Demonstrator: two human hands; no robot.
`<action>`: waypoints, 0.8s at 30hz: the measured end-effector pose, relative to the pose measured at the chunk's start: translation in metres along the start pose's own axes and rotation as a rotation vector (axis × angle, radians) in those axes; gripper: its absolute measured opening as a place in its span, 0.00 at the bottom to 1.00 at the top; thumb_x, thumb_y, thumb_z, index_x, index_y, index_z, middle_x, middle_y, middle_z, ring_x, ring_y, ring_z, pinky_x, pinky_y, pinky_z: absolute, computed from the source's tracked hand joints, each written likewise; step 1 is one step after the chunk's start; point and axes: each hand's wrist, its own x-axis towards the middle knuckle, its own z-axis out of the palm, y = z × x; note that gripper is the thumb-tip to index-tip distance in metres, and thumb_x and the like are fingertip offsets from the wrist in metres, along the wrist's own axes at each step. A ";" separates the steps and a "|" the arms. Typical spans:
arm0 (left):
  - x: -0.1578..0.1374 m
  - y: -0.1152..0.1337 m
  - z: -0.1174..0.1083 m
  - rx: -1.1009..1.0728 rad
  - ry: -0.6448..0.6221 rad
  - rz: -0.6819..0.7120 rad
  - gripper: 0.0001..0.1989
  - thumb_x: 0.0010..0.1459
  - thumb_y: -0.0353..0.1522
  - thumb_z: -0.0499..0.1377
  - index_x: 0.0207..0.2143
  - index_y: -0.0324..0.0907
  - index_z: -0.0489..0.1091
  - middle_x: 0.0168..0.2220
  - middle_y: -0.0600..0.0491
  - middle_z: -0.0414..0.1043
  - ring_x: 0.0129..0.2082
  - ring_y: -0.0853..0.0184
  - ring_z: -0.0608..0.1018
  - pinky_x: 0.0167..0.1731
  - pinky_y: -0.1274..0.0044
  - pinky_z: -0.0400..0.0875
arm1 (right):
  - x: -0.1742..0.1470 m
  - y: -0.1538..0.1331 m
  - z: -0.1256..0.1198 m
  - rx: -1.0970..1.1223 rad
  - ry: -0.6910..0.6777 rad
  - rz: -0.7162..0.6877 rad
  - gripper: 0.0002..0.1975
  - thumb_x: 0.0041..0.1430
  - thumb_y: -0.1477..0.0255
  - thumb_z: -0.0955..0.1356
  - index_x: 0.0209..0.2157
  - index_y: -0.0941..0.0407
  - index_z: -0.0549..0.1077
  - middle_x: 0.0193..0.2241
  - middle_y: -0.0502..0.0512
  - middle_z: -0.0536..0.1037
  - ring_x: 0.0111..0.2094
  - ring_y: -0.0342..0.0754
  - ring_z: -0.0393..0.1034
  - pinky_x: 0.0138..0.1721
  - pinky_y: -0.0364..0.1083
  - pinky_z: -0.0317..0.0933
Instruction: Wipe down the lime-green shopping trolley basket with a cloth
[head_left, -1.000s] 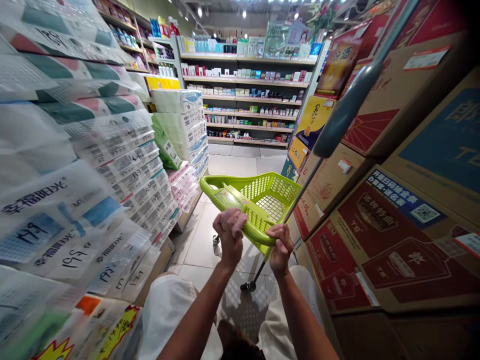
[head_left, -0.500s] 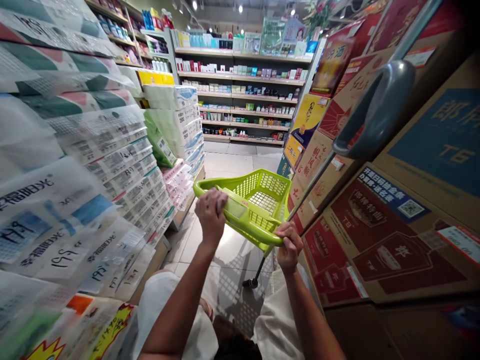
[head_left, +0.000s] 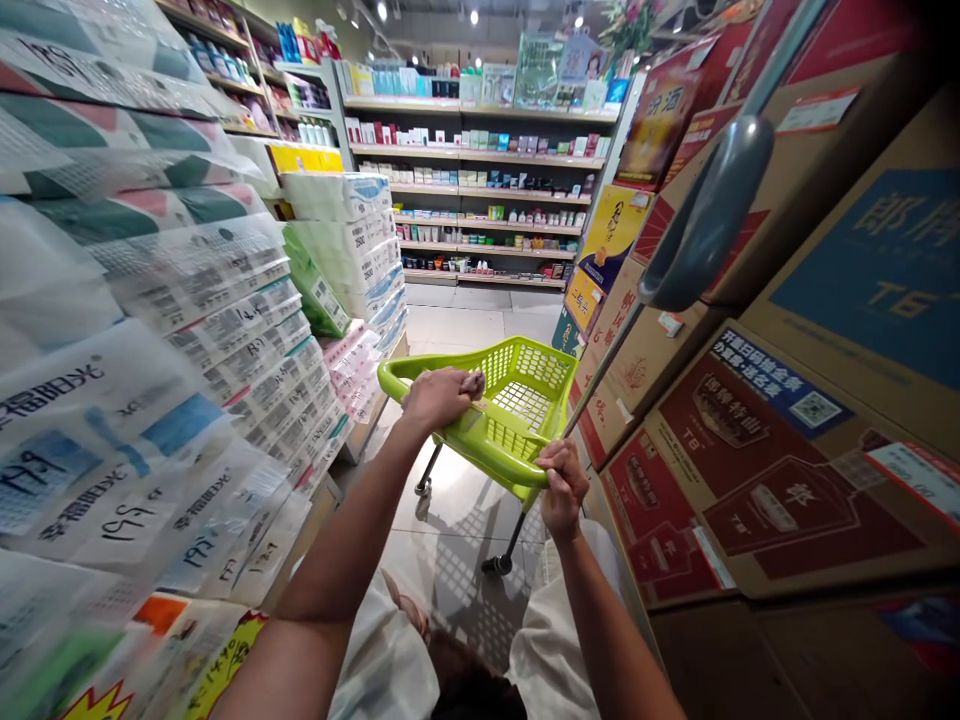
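A lime-green plastic shopping cart point(head_left: 459, 455) with a perforated basket stands in front of me. My right hand point(head_left: 564, 485) is wrapped round the right end of its curved handle. Over the left part of the handle and its flat panel lies my left hand point(head_left: 442, 396), fingers curled. What those fingers hold, if anything, is hidden. A thin metal pole with a grey loop handle point(head_left: 709, 215) slants down along the cart's right side, close to my right hand. I see no goods through the basket's open top.
Wrapped paper packs point(head_left: 225, 350) are stacked high on the left. Cardboard cartons point(head_left: 780, 480) form a wall on the right. Between them a tiled floor point(head_left: 454, 325) leads to shelves point(head_left: 480, 150) of small boxes and bottles.
My left hand has shifted forward and right, from the handle's left end to over its panel. The cart and the looped pole appear a little farther left. My right hand keeps its grip.
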 end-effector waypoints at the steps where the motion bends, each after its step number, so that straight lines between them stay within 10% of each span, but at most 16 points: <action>1: 0.008 0.001 -0.002 0.027 -0.040 -0.017 0.14 0.59 0.37 0.56 0.41 0.46 0.80 0.44 0.44 0.81 0.43 0.51 0.80 0.48 0.64 0.71 | 0.001 0.000 0.000 0.005 0.002 0.000 0.12 0.60 0.63 0.61 0.25 0.51 0.69 0.24 0.52 0.63 0.34 0.53 0.64 0.38 0.55 0.63; 9: 0.013 0.024 -0.001 0.146 -0.212 0.177 0.18 0.63 0.42 0.53 0.35 0.43 0.80 0.39 0.43 0.81 0.40 0.54 0.81 0.42 0.69 0.72 | 0.003 -0.003 -0.007 0.035 0.141 -0.008 0.14 0.61 0.66 0.63 0.22 0.52 0.67 0.23 0.50 0.64 0.32 0.51 0.64 0.40 0.53 0.62; 18: -0.056 0.015 0.059 -0.006 0.542 0.614 0.12 0.63 0.31 0.57 0.46 0.43 0.78 0.50 0.46 0.78 0.53 0.55 0.77 0.55 0.63 0.72 | 0.013 0.002 -0.025 0.049 0.153 -0.033 0.10 0.57 0.72 0.62 0.23 0.52 0.66 0.22 0.49 0.66 0.32 0.50 0.64 0.39 0.51 0.62; 24: -0.104 0.006 0.129 -0.106 1.038 0.588 0.16 0.66 0.27 0.59 0.55 0.46 0.74 0.50 0.44 0.74 0.61 0.55 0.72 0.58 0.63 0.71 | 0.024 -0.028 -0.033 -0.617 -0.007 -0.183 0.10 0.58 0.75 0.59 0.27 0.52 0.68 0.25 0.51 0.74 0.34 0.51 0.69 0.46 0.54 0.59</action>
